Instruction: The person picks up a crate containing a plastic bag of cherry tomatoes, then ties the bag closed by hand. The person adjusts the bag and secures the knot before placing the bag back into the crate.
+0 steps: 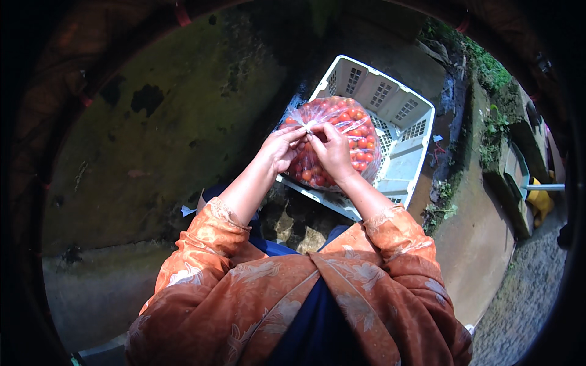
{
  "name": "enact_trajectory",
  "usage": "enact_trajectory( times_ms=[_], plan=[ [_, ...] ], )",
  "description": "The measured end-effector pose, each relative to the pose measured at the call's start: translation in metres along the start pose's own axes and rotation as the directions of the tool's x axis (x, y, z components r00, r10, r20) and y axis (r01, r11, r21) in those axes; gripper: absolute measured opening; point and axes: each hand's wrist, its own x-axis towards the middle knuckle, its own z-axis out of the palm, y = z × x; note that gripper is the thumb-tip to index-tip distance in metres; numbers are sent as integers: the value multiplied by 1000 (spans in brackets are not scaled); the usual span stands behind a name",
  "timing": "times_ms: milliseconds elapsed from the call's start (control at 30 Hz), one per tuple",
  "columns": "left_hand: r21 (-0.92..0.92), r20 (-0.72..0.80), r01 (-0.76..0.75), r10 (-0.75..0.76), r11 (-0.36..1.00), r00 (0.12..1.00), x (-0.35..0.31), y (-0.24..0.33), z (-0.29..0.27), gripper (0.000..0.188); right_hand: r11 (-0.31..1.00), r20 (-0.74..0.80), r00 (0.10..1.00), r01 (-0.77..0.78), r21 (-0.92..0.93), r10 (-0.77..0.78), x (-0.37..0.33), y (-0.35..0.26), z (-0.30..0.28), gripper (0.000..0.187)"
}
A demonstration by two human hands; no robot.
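Observation:
A clear plastic bag point(360, 143) full of small red tomatoes bulges over the near left part of a white plastic crate point(420, 137). Its neck is gathered into a whitish bunch at the top. My left hand point(282, 148) pinches this gathered neck from the left, fingertips closed together. From the right, my right hand point(331, 149) grips the same neck, its fingers and thumb meeting the left fingertips. Whether the neck is knotted or only twisted, I cannot tell. The crate's slotted far walls and part of its grid floor show beside the bag.
A stained, mossy concrete floor point(152, 165) stretches to the left. On the right run a narrow wet channel, green plants point(488, 67) and a stone ledge point(519, 189). A yellow object point(538, 201) and a pale pole point(546, 187) are at the far right. A white scrap point(188, 211) lies near my left forearm.

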Motion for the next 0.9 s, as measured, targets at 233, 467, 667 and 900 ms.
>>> enact_trajectory(
  times_ms=[233,467,667,900],
  plan=[
    [275,30,80,-92,958,995,9,18,1,7,993,60,994,-100,59,96,2,-5,-5,12],
    [826,560,-562,164,-41,812,20,57,18,17,880,171,940,-338,333,296,10,7,-8,13],
    [624,755,-663,100,-413,648,27,98,44,12,631,282,804,-588,507,523,9,14,-14,16],
    [784,585,-616,242,73,774,6,78,27,23,386,348,761,-599,702,548,9,23,-14,22]
  ],
)
